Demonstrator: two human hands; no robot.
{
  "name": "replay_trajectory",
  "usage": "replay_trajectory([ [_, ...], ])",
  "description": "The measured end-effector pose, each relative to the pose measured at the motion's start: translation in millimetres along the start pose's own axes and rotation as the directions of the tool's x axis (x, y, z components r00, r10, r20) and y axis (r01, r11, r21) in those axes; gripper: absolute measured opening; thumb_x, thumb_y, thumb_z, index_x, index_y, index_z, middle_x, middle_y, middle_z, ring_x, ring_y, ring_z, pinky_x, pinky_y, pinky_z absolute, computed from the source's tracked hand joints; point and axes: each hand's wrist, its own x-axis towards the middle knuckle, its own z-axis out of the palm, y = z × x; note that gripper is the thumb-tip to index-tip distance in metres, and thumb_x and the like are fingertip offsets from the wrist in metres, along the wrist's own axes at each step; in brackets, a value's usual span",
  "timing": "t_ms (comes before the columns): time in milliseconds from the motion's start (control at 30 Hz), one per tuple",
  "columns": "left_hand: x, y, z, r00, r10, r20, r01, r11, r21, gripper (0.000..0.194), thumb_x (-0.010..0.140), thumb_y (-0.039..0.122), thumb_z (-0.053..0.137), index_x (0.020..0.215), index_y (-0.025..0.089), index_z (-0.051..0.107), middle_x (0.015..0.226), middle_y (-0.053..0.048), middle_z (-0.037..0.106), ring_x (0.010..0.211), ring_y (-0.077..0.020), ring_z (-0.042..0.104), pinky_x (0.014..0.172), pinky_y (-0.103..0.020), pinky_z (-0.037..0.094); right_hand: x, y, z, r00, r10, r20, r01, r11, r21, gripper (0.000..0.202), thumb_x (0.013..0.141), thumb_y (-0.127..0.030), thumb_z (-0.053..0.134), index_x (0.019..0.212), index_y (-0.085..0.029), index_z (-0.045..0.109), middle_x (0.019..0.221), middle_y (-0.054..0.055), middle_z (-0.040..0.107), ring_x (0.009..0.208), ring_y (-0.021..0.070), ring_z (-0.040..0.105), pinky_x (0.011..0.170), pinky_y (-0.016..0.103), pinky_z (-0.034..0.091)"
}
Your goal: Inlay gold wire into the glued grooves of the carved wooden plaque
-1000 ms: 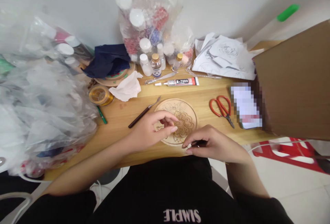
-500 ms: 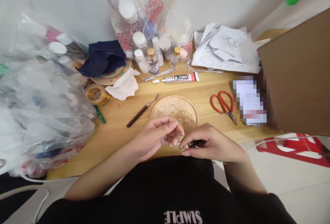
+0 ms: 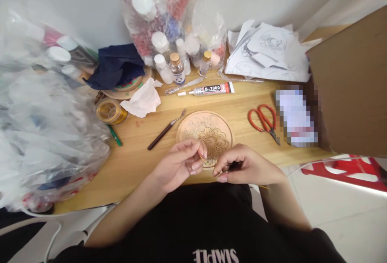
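A thin gold wire (image 3: 202, 158) sticks out of the pinched fingertips of my left hand (image 3: 181, 162), over the lower edge of a round hoop (image 3: 214, 141) with a gold flower outline on pale fabric. Just to the right, my right hand (image 3: 246, 166) pinches gold wire too, low beside the hoop's bottom edge. A short gap parts the two hands. More yellow wire shows beneath my right wrist. The spool of gold wire (image 3: 111, 111) stands at the left.
Red-handled scissors (image 3: 263, 121), a blurred phone (image 3: 296, 117) and a cardboard box (image 3: 350, 85) are on the right. A dark-handled spatula (image 3: 163, 134) lies left of the hoop. Behind are a glue tube (image 3: 213, 88), bottles, papers (image 3: 266, 55) and plastic bags (image 3: 51, 134).
My left hand has drawn slightly left, away from my right hand, and gold wire now shows at its fingertips. The whole view has shifted a little.
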Motion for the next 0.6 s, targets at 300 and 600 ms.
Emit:
replay_trajectory([
  [300,-4.2,8.3,-5.9,0.992,0.101,-0.077,-0.103,0.995,-0.012,0.026,0.079,0.03,0.077,0.071,0.014,0.058,0.073,0.004,0.053,0.051,-0.0009,0.045,0.045,-0.013,0.035,-9.5,-0.6,-23.5,0.995,0.094,0.039,-0.093,0.995,-0.032,0.019,0.081,-0.021,0.068,0.098,-0.015,0.074,0.063,-0.004,0.061,0.053,0.0049,0.049,0.049,0.018,0.041],
  [600,0.9,7.8,-4.6,0.972,0.191,-0.133,-0.194,0.981,-0.011,0.024,0.079,0.029,0.076,0.073,0.015,0.057,0.073,0.003,0.059,0.058,-0.0038,0.056,0.052,-0.014,0.047,-55.2,-29.7,-18.4,0.703,-0.205,-0.681,-0.221,0.847,-0.483,0.011,0.086,-0.026,0.067,0.094,-0.028,0.073,0.075,0.001,0.071,0.061,0.0134,0.063,0.049,0.025,0.049],
])
